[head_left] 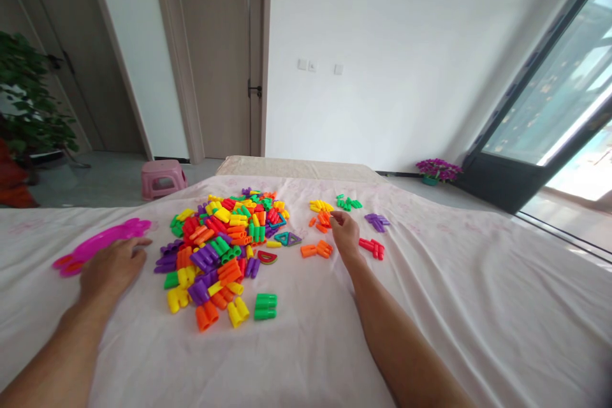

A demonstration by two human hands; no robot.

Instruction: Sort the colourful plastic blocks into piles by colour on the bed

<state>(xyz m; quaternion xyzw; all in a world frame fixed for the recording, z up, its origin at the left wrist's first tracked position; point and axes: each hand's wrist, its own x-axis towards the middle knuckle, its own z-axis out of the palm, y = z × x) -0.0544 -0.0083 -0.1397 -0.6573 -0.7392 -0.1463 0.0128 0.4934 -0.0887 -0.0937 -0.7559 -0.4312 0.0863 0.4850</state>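
Observation:
My right hand [345,231] reaches over the cloth, with thumb and fingers pinched together at the edge of a small group of orange toy blocks [323,222]. What sits between the fingertips, if anything, is too small to make out. Close by lie yellow blocks [321,205], green blocks [350,203], purple blocks [377,222], red blocks [373,247] and two more orange blocks [316,250]. On the left, my left hand [113,266] rests beside a bright pink plastic tray [108,241], fingers loosely stretched out and holding nothing.
A large mixed heap of tube-shaped blocks [215,248] lies between my hands. Small triangle pieces [288,239] and a red half-round piece [267,257] sit at its right edge. A green block [266,306] lies nearer me. Beyond the table stands a pink stool [163,178].

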